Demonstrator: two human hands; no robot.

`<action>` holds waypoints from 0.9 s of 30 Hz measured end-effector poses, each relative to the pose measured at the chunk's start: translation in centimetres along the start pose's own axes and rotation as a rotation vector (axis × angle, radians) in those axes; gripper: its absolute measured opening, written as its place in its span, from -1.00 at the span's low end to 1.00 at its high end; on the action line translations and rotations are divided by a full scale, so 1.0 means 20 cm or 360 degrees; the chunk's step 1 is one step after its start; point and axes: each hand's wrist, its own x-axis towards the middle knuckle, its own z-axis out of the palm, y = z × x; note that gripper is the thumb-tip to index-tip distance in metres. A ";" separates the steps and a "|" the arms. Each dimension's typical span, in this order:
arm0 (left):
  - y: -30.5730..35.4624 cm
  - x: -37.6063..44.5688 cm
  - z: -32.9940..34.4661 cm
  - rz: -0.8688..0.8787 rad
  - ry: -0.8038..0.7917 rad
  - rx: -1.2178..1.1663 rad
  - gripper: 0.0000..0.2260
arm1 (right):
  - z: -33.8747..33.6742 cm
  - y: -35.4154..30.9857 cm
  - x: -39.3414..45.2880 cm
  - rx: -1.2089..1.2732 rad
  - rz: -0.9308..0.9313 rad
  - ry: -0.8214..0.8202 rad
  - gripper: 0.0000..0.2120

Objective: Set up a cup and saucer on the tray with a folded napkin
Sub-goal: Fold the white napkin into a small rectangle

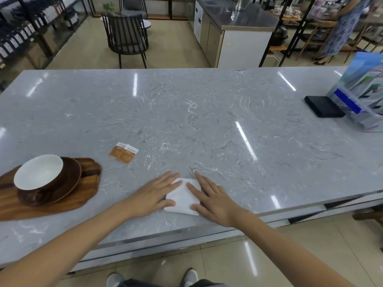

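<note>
A white napkin [183,196], folded into a small square, lies on the grey marble counter near its front edge. My left hand [154,193] rests flat on the napkin's left side and my right hand [213,200] lies flat on its right side, fingers spread and pressing down. At the far left sits a wooden tray [89,184]. On it stands a brown saucer [72,177] carrying a cup [39,175], brown outside and white inside.
Two orange-and-white sugar packets [123,152] lie on the counter beyond the tray. A black box [323,106] and a clear holder of brochures [362,94] stand at the far right. A dark chair [126,36] and a person stand beyond the counter.
</note>
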 end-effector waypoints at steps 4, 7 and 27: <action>0.01 -0.01 0.01 -0.0018 -0.0157 0.0218 -0.36 | -0.02 0.01 0.00 -0.0039 0.0008 -0.0013 -0.31; 0.01 -0.01 -0.01 -0.0032 -0.0230 0.0206 -0.37 | -0.05 0.01 0.02 -0.0012 0.0021 -0.0056 -0.28; 0.05 0.19 -0.30 -0.0463 -0.0295 -0.0727 -0.70 | -0.33 -0.03 0.28 0.0771 0.0617 -0.0381 -0.68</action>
